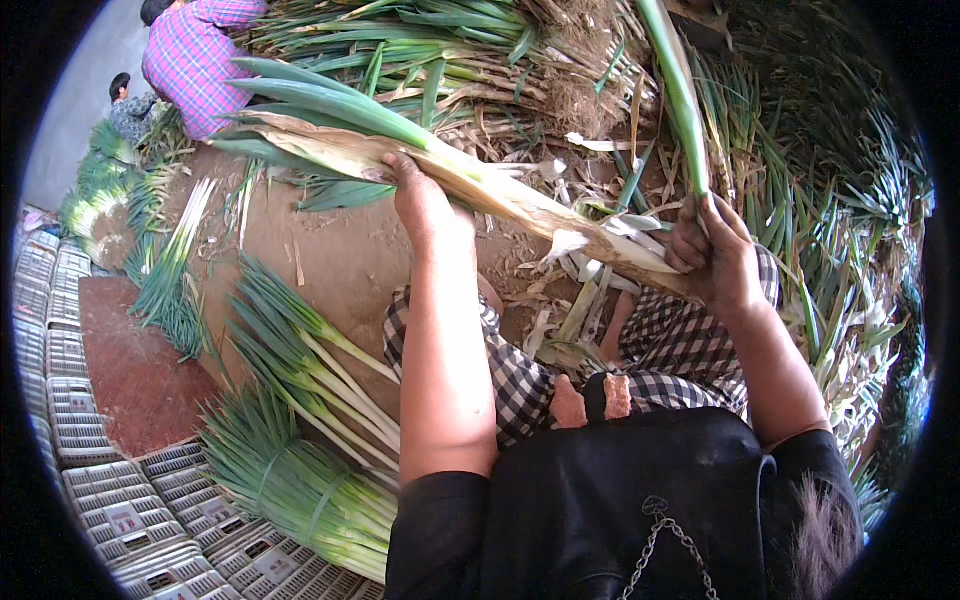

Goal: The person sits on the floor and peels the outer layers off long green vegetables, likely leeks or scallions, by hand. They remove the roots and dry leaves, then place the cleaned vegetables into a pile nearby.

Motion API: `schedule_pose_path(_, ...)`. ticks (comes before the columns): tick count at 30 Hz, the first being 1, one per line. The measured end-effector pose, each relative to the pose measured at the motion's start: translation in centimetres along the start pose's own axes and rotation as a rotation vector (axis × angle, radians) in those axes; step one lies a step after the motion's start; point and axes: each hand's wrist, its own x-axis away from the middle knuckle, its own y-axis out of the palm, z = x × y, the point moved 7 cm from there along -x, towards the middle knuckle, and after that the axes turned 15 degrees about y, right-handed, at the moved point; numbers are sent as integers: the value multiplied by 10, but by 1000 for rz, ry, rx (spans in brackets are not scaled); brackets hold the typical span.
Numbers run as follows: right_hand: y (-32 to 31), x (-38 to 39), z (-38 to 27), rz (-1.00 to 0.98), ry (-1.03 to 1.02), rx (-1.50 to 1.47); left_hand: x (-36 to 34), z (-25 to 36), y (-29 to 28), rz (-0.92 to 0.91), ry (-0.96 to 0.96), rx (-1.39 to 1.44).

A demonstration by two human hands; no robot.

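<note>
A long green onion [510, 195] with dry brown outer husk stretches across in front of me, its green leaves pointing left. My left hand [425, 195] is closed around its middle, thumb on top. At the pale lower end, my right hand [718, 245] is closed on a long green leaf [680, 105] that stands up from the fingers; loose brown husk reaches under this hand. Whether the leaf is still joined to the onion, I cannot tell. Cleaned green onions [335, 365] with white stems lie beside my left forearm.
Untrimmed onions [480, 60] are heaped ahead, with more along the right. Peeled scraps [570, 300] litter the dirt floor. A tied onion bundle [300, 490] lies lower left, by pale plastic crates [130, 510]. A person in a plaid shirt [190, 65] and another person [130, 110] are far left.
</note>
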Motion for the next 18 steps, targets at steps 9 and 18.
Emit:
schedule_pose_path(9,-150,102,-62,794,-148,413,-43,17,-50,46,139,-279)
schedule_pose_path(18,-455,295,-128,1634,569,1957,-88,90,-49,-328,229,129)
